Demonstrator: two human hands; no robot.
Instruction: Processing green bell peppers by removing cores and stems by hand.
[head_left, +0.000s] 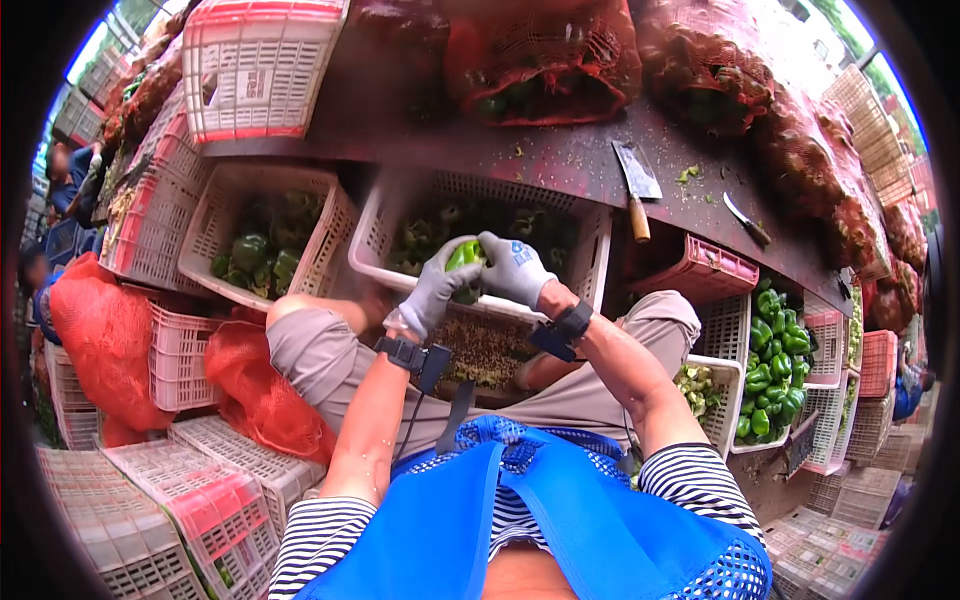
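Observation:
Both of my hands wear grey work gloves and meet around one green bell pepper (465, 256). My left hand (433, 289) grips its left side and underside. On its right, my right hand (517, 266) presses fingers against the pepper's end, partly hiding it. The pepper is held above the near rim of a white plastic crate (604, 247), which holds green pepper pieces in shadow. Under my hands, between my legs, pale seeds and green scraps (484, 349) lie in a low container.
A cleaver (637, 187) and a curved knife (746, 220) lie on the dark tabletop (555, 161), with red mesh sacks (540, 67) behind. Left stands a crate (196, 247) of peppers. Right, another crate holds green peppers (776, 360). Other people (71, 176) are at far left.

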